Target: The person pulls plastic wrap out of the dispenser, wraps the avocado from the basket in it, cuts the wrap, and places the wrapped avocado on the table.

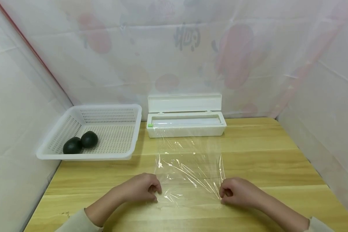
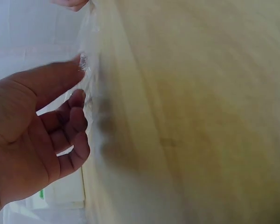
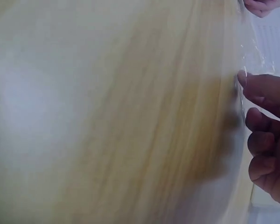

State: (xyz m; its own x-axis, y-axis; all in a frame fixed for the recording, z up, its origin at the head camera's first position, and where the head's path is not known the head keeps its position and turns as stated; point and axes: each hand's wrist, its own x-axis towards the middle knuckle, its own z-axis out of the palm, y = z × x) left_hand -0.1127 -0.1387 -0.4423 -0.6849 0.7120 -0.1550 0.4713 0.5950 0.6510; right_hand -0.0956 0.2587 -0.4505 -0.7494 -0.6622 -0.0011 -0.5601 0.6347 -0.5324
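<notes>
A sheet of clear plastic wrap (image 1: 188, 170) stretches over the wooden table from a roll (image 1: 185, 121) in a white dispenser box (image 1: 188, 131) at the back. My left hand (image 1: 143, 187) pinches its near left corner between thumb and index finger, the other fingers loosely curled. Crumpled wrap shows at the left thumb tip (image 2: 79, 65) in the left wrist view. On the opposite side my right hand (image 1: 240, 192) pinches the near right corner, where creases run together. In the right wrist view, the wrap's edge passes by the right thumb (image 3: 254, 85).
The dispenser's lid (image 1: 185, 103) stands raised behind the roll, with a small green piece (image 1: 150, 125) at the box's left end. A white mesh basket (image 1: 116, 156) at the back left holds two dark green rounded fruits (image 1: 89, 139). Printed sheeting (image 1: 133, 48) surrounds the table (image 1: 266, 154).
</notes>
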